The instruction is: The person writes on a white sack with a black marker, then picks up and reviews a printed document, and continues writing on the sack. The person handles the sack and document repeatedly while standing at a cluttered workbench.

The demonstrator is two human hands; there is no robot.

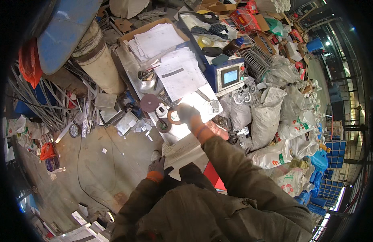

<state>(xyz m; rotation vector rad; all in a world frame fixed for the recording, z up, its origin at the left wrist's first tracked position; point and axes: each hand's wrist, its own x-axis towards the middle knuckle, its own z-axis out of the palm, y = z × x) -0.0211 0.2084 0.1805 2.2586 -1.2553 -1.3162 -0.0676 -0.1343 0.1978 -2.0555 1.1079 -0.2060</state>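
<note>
My right hand (187,113), in a dark glove with an orange cuff, reaches over the brightly lit metal table (190,129). Its fingers are at the edge of an orange-brown ring-shaped disc (169,117); glare and blur hide whether they grip it. Next to that disc lie a dark grinding disc (164,125), a white round gauge-like object (161,110) and a larger brown disc (150,103). Lower down, my left hand (156,168), in a grey glove with an orange cuff, has thumb and fingers apart beside a printed sheet (180,152) at the table's near edge.
Paper stacks (179,74) and a metal cup of small tools (146,82) occupy the table. A blue control box (229,75) with a lit screen stands right. Filled sacks (267,113) crowd the right side; metal strips (57,97) and a white bucket (99,66) stand left. A cable (78,173) crosses the floor.
</note>
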